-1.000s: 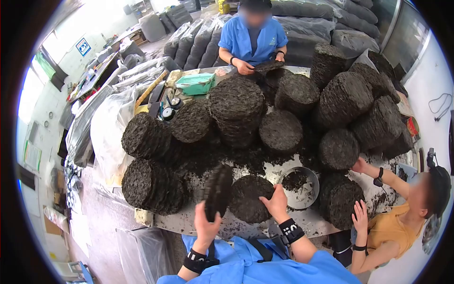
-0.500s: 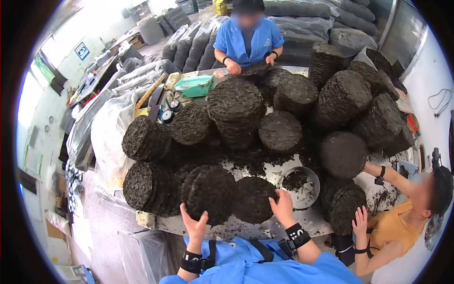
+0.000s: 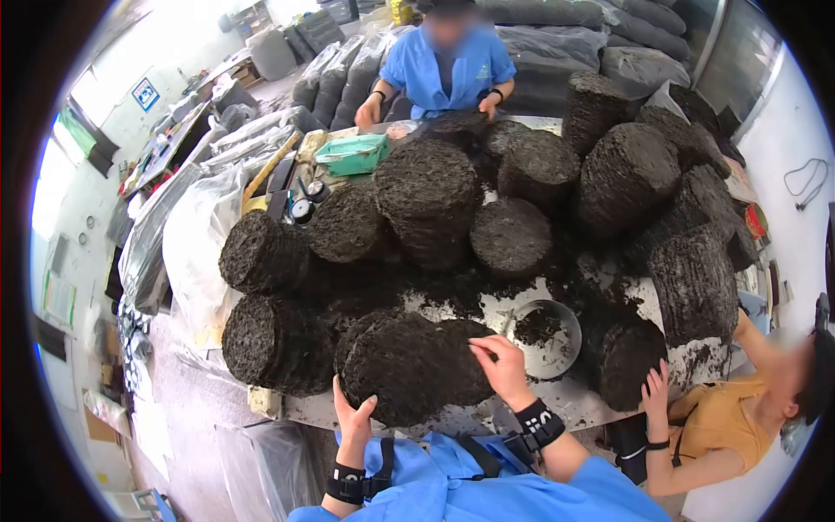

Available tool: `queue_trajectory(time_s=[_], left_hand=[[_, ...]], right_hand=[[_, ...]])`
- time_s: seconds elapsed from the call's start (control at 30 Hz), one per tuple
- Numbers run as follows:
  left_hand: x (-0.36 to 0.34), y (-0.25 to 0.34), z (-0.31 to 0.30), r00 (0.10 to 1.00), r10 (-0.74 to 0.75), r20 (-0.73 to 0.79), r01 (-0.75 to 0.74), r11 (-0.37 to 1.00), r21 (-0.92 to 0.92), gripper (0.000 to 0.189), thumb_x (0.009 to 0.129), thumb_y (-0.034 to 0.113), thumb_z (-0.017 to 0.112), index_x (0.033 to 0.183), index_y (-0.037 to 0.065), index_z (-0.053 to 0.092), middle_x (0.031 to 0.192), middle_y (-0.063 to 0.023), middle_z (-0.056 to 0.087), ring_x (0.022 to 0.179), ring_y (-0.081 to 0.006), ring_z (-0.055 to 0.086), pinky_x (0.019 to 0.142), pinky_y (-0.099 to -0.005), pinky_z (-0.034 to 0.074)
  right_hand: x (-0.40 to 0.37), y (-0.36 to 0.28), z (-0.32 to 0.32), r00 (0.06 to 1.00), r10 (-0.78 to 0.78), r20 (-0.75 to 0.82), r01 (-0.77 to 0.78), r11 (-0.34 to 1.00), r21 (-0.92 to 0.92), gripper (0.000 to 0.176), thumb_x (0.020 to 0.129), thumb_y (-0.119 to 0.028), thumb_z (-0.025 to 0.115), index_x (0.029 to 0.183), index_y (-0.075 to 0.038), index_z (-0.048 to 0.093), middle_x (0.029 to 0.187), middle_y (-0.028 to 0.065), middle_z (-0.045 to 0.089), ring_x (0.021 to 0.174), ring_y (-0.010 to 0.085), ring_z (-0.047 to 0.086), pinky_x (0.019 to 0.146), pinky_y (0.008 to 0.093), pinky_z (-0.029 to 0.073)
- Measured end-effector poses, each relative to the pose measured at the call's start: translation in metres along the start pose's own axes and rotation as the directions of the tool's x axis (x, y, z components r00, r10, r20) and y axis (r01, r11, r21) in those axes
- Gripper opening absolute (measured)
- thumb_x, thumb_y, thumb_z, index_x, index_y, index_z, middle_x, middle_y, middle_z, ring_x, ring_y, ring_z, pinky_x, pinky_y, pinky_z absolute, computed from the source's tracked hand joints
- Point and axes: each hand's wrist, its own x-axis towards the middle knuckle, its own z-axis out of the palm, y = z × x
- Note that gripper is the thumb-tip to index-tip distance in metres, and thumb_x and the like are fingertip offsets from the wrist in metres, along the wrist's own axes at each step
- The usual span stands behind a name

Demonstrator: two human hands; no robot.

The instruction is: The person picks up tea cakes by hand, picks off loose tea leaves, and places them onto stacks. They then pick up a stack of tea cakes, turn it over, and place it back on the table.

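A row of dark round pressed cakes (image 3: 404, 365) lies on its side at the near edge of the table (image 3: 570, 402). My left hand (image 3: 352, 419) presses flat against the row's front face, fingers spread. My right hand (image 3: 498, 367) rests on the row's right end, fingers curled over the rim of the last cake. Just right of that hand stands a round metal bowl (image 3: 557, 344) holding dark crumbs. Both wrists carry black bands.
Tall stacks of the same dark cakes (image 3: 430, 196) crowd the table. A person in blue (image 3: 442, 65) works at the far side. A person in yellow (image 3: 722, 418) at the right steadies a stack (image 3: 696, 287). Plastic bags (image 3: 196, 235) hang at the left.
My left hand laid the upright cake against the row and now presses on its face. My right hand slid onto the row's right end. The person in yellow tilted a stack up.
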Motion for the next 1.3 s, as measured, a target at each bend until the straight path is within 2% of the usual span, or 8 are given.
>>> queue_trajectory(time_s=[0.13,0.6,0.77,0.87,0.9,0.93,1.0,1.3], left_hand=[[-0.002,-0.002,0.011,0.993,-0.047,0.108,0.046,0.999,0.012,0.089,0.069,-0.009,0.063,0.144,0.002,0.018,0.131,-0.0135,0.045,0.119,-0.0241,0.047,0.101,-0.0363,0.039],[-0.003,-0.004,0.021,0.959,-0.196,0.207,0.209,0.977,-0.042,0.085,0.066,-0.011,0.06,0.142,0.002,0.023,0.127,-0.0148,0.05,0.115,-0.0264,0.052,0.098,-0.0382,0.044],[-0.001,-0.003,0.022,0.957,-0.187,0.223,0.2,0.979,-0.039,0.085,0.067,-0.011,0.06,0.142,0.001,0.022,0.127,-0.015,0.05,0.115,-0.0265,0.052,0.098,-0.0382,0.043],[-0.002,-0.007,0.02,0.956,-0.201,0.215,0.215,0.976,-0.046,0.085,0.066,-0.011,0.06,0.142,0.001,0.022,0.127,-0.0151,0.049,0.115,-0.0266,0.052,0.098,-0.0383,0.044],[-0.001,-0.009,0.021,0.959,-0.199,0.201,0.213,0.976,-0.049,0.085,0.066,-0.011,0.06,0.142,0.001,0.022,0.127,-0.0151,0.049,0.115,-0.0267,0.052,0.097,-0.0383,0.044],[0.0,-0.008,0.024,0.959,-0.199,0.203,0.213,0.976,-0.05,0.085,0.066,-0.011,0.06,0.142,0.001,0.022,0.127,-0.0151,0.049,0.115,-0.0267,0.052,0.097,-0.0383,0.044],[-0.003,-0.004,0.027,0.958,-0.217,0.185,0.227,0.973,-0.032,0.085,0.066,-0.011,0.06,0.142,0.001,0.022,0.127,-0.015,0.049,0.116,-0.0266,0.051,0.098,-0.0383,0.043],[-0.005,-0.006,0.016,0.965,-0.186,0.186,0.193,0.981,-0.024,0.086,0.066,-0.009,0.062,0.141,0.001,0.024,0.126,-0.0142,0.049,0.115,-0.0259,0.051,0.099,-0.0375,0.042]], right_hand=[[0.018,-0.016,0.005,0.958,-0.286,0.021,0.286,0.949,-0.132,0.012,0.077,-0.007,0.07,0.088,-0.004,0.069,0.081,0.0107,0.065,0.074,0.0281,0.062,0.064,0.0341,0.049],[0.004,-0.001,-0.025,0.903,-0.309,0.3,0.406,0.842,-0.356,0.008,0.082,-0.01,0.064,0.088,-0.006,0.062,0.08,0.0108,0.063,0.075,0.03,0.061,0.065,0.0379,0.049],[0.001,0.035,-0.053,0.986,-0.148,-0.081,0.101,0.903,-0.417,0.01,0.085,-0.009,0.058,0.093,-0.006,0.061,0.083,0.0141,0.062,0.077,0.0328,0.06,0.069,0.0422,0.048],[-0.01,0.074,-0.071,0.991,0.103,-0.08,-0.126,0.602,-0.789,0.024,0.08,-0.009,0.066,0.103,-0.003,0.066,0.093,0.0162,0.066,0.081,0.0313,0.064,0.071,0.0347,0.051],[-0.009,0.056,-0.071,0.991,0.101,-0.086,-0.13,0.6,-0.789,0.024,0.08,-0.009,0.066,0.103,-0.003,0.066,0.093,0.0162,0.066,0.081,0.0313,0.064,0.071,0.0347,0.051],[-0.007,0.033,-0.067,0.992,0.114,-0.059,-0.128,0.856,-0.501,0.021,0.082,-0.011,0.066,0.101,-0.003,0.067,0.088,0.0143,0.067,0.076,0.0274,0.064,0.069,0.0335,0.051],[-0.01,0.012,-0.048,0.984,0.178,0.029,-0.179,0.981,0.068,0.016,0.082,-0.015,0.07,0.093,-0.002,0.07,0.079,0.0107,0.068,0.068,0.0171,0.065,0.063,0.027,0.05],[-0.007,0.016,-0.029,0.98,0.161,0.118,-0.145,0.98,-0.134,0.01,0.087,-0.011,0.058,0.091,-0.003,0.06,0.086,0.0161,0.062,0.082,0.0344,0.059,0.072,0.0406,0.047]])
